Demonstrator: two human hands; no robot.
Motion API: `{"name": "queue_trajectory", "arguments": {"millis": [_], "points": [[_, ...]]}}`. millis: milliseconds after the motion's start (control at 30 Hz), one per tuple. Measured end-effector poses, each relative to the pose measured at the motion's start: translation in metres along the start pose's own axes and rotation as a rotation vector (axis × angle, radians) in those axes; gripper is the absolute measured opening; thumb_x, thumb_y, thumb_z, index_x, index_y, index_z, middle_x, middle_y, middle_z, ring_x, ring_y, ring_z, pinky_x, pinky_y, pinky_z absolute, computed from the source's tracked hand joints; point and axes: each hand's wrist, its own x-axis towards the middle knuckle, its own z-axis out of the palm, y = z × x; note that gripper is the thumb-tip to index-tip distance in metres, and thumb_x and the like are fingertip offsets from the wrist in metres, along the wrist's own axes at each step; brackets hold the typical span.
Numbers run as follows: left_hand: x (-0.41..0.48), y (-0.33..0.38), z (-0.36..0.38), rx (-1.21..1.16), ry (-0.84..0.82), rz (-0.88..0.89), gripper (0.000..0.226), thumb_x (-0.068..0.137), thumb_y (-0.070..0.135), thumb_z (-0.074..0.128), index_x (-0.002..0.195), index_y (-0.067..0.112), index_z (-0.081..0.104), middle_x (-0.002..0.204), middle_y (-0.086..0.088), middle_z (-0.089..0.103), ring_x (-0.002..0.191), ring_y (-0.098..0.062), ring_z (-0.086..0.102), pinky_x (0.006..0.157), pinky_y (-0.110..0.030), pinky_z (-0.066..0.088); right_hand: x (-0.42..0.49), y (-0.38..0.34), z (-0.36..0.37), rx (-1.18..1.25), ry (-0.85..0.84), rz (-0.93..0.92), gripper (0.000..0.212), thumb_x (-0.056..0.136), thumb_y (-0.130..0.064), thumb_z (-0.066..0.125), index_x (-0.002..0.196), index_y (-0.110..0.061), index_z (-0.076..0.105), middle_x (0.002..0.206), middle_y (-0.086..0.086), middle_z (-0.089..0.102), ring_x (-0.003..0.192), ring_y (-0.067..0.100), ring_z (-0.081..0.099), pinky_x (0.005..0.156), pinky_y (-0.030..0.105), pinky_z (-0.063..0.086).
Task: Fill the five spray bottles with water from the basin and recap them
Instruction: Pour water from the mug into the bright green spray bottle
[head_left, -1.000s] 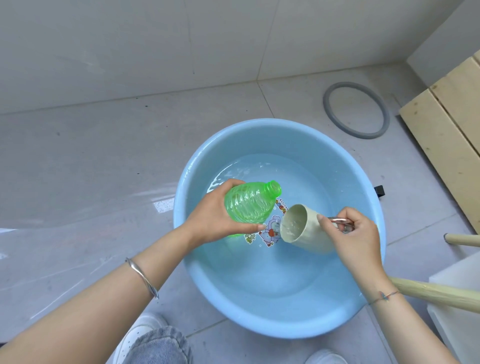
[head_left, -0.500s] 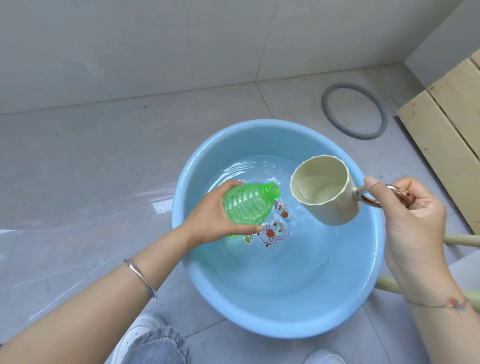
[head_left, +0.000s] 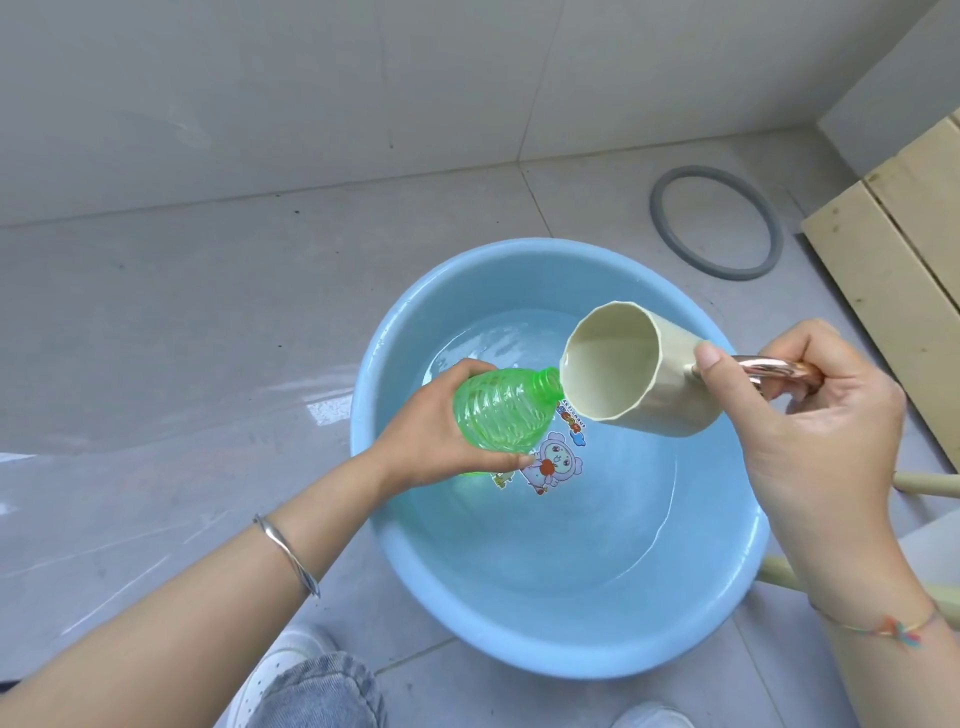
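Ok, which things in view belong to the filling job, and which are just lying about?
In the job:
green bottle, uncapped, gripped by the left hand
cream cup, held by the right hand, tipped at the bottle's mouth
blue basin holding water

Lying about:
grey ring
wooden boards
wooden pole

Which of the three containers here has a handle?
The cream mug, gripped by the right hand at its shiny copper-coloured handle; the green bottle and blue basin have none.

Left hand (head_left: 431, 434) grips bottle (head_left: 498, 410); right hand (head_left: 810, 431) holds cup (head_left: 610, 364), apparently touching neck.
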Motion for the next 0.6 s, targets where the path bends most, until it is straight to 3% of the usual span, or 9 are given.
{"name": "queue_trajectory", "arguments": {"millis": [133,367,600], "points": [[0.0003,-0.0009,0.0,-0.014,-0.001,0.004,0.072,0.055,0.042,0.095,0.114,0.038,0.054,0.109,0.02,0.063,0.107,-0.003,0.059,0.096,-0.03,0.049,0.0005,0.0003,0.0008,-0.077,-0.01,-0.084,0.038,0.078,-0.023,0.072,0.06,-0.015,0.04,0.064,-0.001,0.04,0.059,0.005,0.035,0.057,0.016,0.026],[-0.0001,0.0013,0.0002,-0.008,0.002,-0.001,0.073,0.056,0.04,0.095,0.115,0.037,0.053,0.108,0.022,0.061,0.103,0.004,0.056,0.09,-0.017,0.045,0.0004,-0.0036,0.0028,-0.161,-0.007,-0.204,0.038,0.079,-0.02,0.072,0.06,-0.014,0.04,0.063,-0.008,0.038,0.064,0.01,0.036,0.059,0.015,0.026],[0.0012,-0.0003,0.0009,-0.012,0.003,0.004,0.074,0.054,0.041,0.096,0.115,0.035,0.054,0.109,0.019,0.062,0.105,-0.003,0.059,0.092,-0.023,0.048,0.0001,-0.0081,0.0041,-0.196,-0.01,-0.261,0.037,0.08,-0.018,0.071,0.061,-0.011,0.04,0.064,-0.006,0.039,0.068,0.012,0.036,0.061,0.017,0.027]]}}
